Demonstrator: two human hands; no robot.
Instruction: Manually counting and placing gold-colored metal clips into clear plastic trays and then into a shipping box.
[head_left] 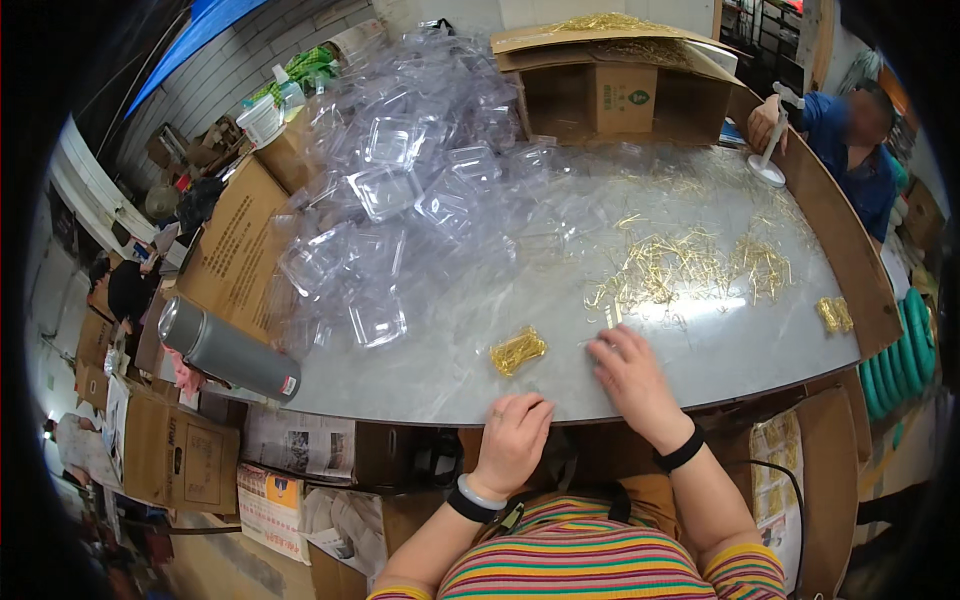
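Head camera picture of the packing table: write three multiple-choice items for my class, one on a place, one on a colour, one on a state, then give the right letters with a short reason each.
1. Where does the grey flask lie?
A. at the table's left edge
B. inside the open cardboard box
C. under the right hand

2. What colour are the loose pins spread on the table?
A. red
B. gold
C. black

3. How is the person's left hand?
A. raised high and holding a clear plastic tray
B. curled at the table's near edge, nothing seen in it
C. gripping the flask

Answers:
1 A, the flask lies on its side at the left edge, beside the pile of clear plastic trays.
2 B, the pins shine gold, like the small filled pack.
3 B, the left hand rests at the edge, while the right hand lies flat on the tabletop.
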